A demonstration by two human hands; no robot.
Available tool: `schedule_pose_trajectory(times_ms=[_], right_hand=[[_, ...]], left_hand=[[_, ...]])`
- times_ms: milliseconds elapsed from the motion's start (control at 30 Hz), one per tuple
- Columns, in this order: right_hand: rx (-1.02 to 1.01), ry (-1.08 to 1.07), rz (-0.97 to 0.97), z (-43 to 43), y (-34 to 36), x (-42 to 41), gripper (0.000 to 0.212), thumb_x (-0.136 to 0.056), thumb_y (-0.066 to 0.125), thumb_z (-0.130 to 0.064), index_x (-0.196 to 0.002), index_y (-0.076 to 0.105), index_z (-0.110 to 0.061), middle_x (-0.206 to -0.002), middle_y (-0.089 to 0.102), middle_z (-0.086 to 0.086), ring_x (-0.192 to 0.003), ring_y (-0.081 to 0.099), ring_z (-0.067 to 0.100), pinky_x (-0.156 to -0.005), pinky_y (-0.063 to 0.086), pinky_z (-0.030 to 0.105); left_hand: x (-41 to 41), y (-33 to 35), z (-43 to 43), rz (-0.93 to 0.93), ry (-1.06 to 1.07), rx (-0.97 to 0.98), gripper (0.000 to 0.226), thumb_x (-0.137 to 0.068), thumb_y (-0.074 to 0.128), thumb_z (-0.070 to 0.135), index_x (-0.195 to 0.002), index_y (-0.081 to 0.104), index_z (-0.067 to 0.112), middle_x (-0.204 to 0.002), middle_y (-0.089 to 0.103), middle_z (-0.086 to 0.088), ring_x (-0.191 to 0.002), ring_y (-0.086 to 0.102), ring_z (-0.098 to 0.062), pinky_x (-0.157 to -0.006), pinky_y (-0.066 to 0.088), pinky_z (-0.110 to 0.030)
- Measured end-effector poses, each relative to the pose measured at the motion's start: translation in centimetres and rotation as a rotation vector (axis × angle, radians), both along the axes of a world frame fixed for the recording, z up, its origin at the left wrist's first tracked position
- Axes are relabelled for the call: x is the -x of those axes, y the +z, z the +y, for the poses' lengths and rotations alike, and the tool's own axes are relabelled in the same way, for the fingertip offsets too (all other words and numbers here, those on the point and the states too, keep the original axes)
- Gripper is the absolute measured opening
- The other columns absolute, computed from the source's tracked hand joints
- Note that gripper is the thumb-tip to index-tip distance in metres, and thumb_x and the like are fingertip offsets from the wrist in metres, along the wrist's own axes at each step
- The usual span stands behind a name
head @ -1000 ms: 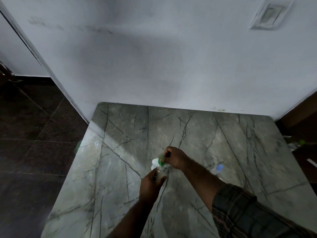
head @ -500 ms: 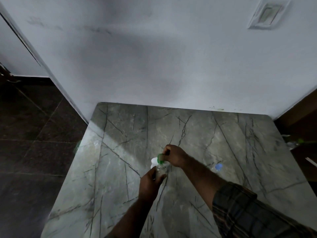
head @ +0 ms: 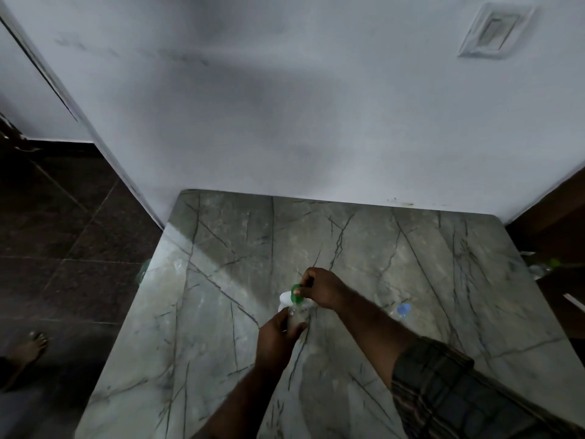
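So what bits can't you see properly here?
Head view, dim light:
small bottle: mostly hidden by the left hand gripping it.
green cap: half covered by the right hand pinching it; seated or loose, unclear.
white thing behind them: too glary and blurred to name.
blue-capped bottle: its clear body barely shows.

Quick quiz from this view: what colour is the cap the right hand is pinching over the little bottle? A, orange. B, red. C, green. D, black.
C: the right hand pinches a green cap at the top of the small clear bottle, which the left hand holds upright on the marble table.
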State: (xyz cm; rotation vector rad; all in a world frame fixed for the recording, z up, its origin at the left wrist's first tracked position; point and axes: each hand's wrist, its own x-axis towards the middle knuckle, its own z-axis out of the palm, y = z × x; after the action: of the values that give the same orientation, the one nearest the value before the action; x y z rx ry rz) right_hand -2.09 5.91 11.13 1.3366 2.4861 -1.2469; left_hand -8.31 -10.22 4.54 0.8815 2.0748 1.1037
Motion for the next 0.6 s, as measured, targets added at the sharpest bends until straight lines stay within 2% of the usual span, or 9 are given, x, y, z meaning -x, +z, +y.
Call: schedule_pose_trajectory(times_ms=[67,133,300,600], right_hand=[[-0.01,-0.011,0.002,-0.21,-0.45,-0.19,0.023,-0.078,0.077,-0.034,-0.082,0.059,-0.02,-0.082,0.059,-0.005,-0.078,0.054,0.012,-0.059,0.036,0.021],[-0.002,-0.032,-0.007,-0.4,-0.9,-0.27,0.024,-0.078,0.077,-0.035,-0.083,0.059,-0.02,-0.083,0.059,-0.005,-0.078,0.055,0.012,-0.062,0.038,0.023],[-0.018,-0.022,0.005,-0.17,-0.36,-0.02,0.026,-0.079,0.076,-0.035,-0.091,0.065,-0.015,-0.09,0.066,0.002,-0.081,0.056,0.013,-0.07,0.041,0.025],[-0.003,-0.039,-0.013,-0.53,-0.9,-0.29,0.029,-0.079,0.077,-0.036,-0.092,0.064,-0.014,-0.092,0.067,0.002,-0.08,0.055,0.012,-0.069,0.038,0.024]], left_hand=[[-0.13,-0.27,-0.11,-0.015,0.001,0.002,0.036,-0.083,0.075,0.032,-0.117,0.069,0.022,-0.097,0.075,0.009,-0.086,0.07,-0.003,-0.082,0.059,-0.028],[-0.23,-0.48,-0.23,-0.015,0.0,0.016,0.036,-0.083,0.075,0.032,-0.117,0.069,0.022,-0.096,0.075,0.009,-0.085,0.07,-0.004,-0.082,0.06,-0.032],[-0.07,0.18,-0.07,-0.007,0.007,-0.003,0.036,-0.083,0.075,0.036,-0.116,0.069,0.023,-0.095,0.075,0.01,-0.085,0.07,-0.002,-0.08,0.059,-0.026],[0.0,0.0,-0.24,-0.02,-0.014,0.005,0.039,-0.083,0.075,0.033,-0.12,0.068,0.021,-0.101,0.075,0.008,-0.088,0.07,-0.003,-0.081,0.058,-0.021]])
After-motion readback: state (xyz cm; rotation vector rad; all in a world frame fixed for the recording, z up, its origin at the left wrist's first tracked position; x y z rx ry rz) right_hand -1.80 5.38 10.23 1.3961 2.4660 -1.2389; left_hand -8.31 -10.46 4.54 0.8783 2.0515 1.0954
